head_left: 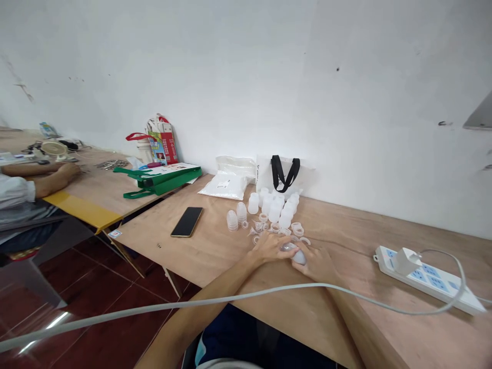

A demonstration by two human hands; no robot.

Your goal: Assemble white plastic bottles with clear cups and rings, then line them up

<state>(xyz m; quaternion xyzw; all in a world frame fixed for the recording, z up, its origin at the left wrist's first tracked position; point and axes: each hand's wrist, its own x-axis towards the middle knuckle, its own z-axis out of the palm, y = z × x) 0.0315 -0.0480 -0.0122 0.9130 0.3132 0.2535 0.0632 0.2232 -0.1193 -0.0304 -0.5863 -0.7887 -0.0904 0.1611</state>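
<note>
My left hand [270,247] and my right hand [315,262] meet near the table's front edge, both closed around a small translucent white plastic bottle [299,256]. The bottle lies tilted between them, with a clear part at its left end; my fingers hide some of it. Just beyond my hands lie several clear plastic rings [297,229] and small nipple-like pieces [260,225]. Behind these stands a cluster of translucent bottles [274,211]. To their left, two clear dome-shaped covers [232,221] are upright on the wooden table [215,251].
A phone [187,222] lies left. White plastic packet [225,185] and white bag with black handles [265,174] rest by the wall. A power strip [426,277] is right; its white cable [230,298] crosses before my arms. Green bag [165,180] and another person's hands [67,171] are far left.
</note>
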